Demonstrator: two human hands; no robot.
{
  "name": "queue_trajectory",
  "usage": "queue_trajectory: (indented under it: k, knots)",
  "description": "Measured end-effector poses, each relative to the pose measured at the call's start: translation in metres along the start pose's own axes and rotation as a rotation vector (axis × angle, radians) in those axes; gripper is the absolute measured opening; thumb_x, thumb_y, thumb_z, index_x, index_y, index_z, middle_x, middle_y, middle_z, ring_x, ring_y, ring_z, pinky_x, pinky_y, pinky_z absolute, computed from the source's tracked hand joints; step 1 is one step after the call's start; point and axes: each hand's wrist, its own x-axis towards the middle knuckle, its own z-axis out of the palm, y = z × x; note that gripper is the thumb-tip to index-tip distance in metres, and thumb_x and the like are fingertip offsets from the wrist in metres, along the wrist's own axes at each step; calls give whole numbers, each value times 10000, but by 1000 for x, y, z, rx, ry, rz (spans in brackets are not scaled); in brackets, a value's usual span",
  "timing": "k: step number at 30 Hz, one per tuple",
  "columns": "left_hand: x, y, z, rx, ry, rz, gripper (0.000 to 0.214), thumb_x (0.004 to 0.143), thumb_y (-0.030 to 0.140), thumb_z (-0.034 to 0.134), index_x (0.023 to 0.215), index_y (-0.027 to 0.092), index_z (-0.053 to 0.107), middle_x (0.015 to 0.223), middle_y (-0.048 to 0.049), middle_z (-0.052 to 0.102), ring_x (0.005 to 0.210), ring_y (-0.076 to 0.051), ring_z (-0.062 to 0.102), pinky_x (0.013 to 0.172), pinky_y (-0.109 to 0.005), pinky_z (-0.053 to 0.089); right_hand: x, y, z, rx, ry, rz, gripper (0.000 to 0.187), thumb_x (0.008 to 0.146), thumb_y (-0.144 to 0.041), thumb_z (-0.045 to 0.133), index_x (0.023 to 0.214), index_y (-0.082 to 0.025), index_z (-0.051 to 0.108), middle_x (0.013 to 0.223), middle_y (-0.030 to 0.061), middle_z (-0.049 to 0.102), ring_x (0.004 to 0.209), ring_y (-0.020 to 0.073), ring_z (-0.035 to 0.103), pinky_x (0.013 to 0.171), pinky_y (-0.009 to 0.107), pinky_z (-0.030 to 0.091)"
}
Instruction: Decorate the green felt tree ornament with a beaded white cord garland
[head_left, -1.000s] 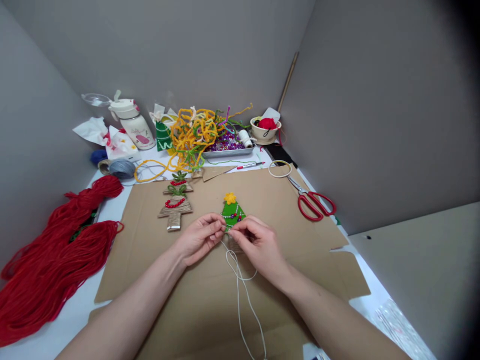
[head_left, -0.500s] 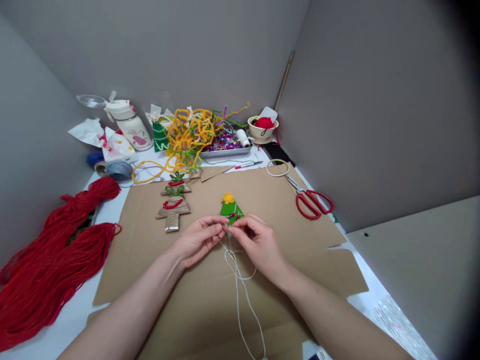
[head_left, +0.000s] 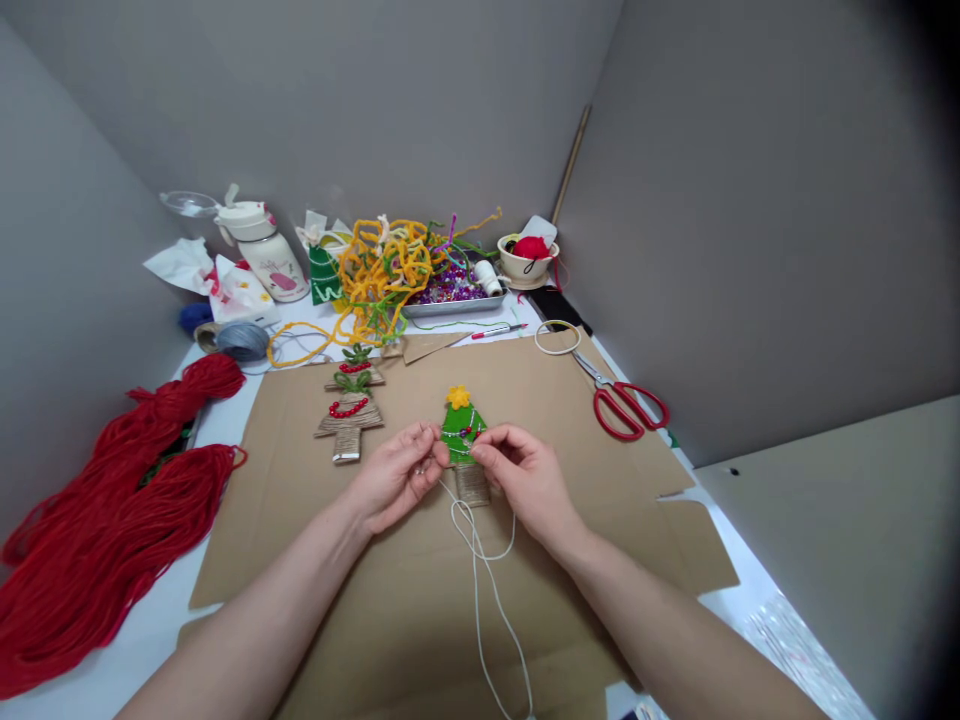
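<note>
A small green yarn-wrapped tree ornament (head_left: 457,445) lies on the cardboard between my hands. It has a yellow flower on top, silvery thread and small dark and red beads across its front, and a brown wrapped trunk (head_left: 472,485). At its left edge my left hand (head_left: 405,470) is closed in a pinch; what the fingertips hold is too small to make out. My right hand (head_left: 517,470) pinches at the tree's lower right edge, apparently on the thin silvery thread, though this is not clear. A white cord (head_left: 480,555) loops below the trunk and runs toward me.
Two brown twine-wrapped trees (head_left: 349,415) lie to the left. Red-handled scissors (head_left: 626,405) and a pale ring (head_left: 557,338) are at right. Red yarn (head_left: 112,540) fills the left. Behind are orange yarn (head_left: 390,260), a bead tray (head_left: 457,305), a bottle (head_left: 274,260) and a bowl (head_left: 529,265).
My hands, which met over the tree's lower part, have drawn apart to either side. More of the green tree and its brown trunk now shows between them.
</note>
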Motion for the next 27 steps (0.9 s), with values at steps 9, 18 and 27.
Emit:
queue_trajectory:
  k: [9, 18, 27]
  knots:
    - [3, 0, -4, -73, 24, -11, 147, 735, 162, 708, 838, 81, 642, 692, -15, 555, 546, -14, 467, 478, -91, 368, -4, 1, 4, -212, -9, -147, 140, 794, -291, 630, 741, -162, 627, 700, 1, 577, 637, 99, 483, 595, 214, 394]
    - [1, 0, -3, -64, 37, -34, 117, 747, 136, 691, 842, 84, 647, 702, -27, 586, 564, -29, 503, 511, -106, 420, -5, 0, 4, -260, -9, -179, 142, 808, -293, 619, 746, -166, 625, 711, 3, 584, 653, 107, 495, 611, 217, 396]
    - [2, -1, -3, -41, 28, -40, 141, 709, 135, 725, 818, 89, 649, 682, -22, 600, 551, -29, 507, 535, -113, 431, -5, 0, 4, -269, -24, -186, 149, 809, -305, 615, 749, -169, 628, 718, 8, 588, 655, 110, 499, 612, 225, 405]
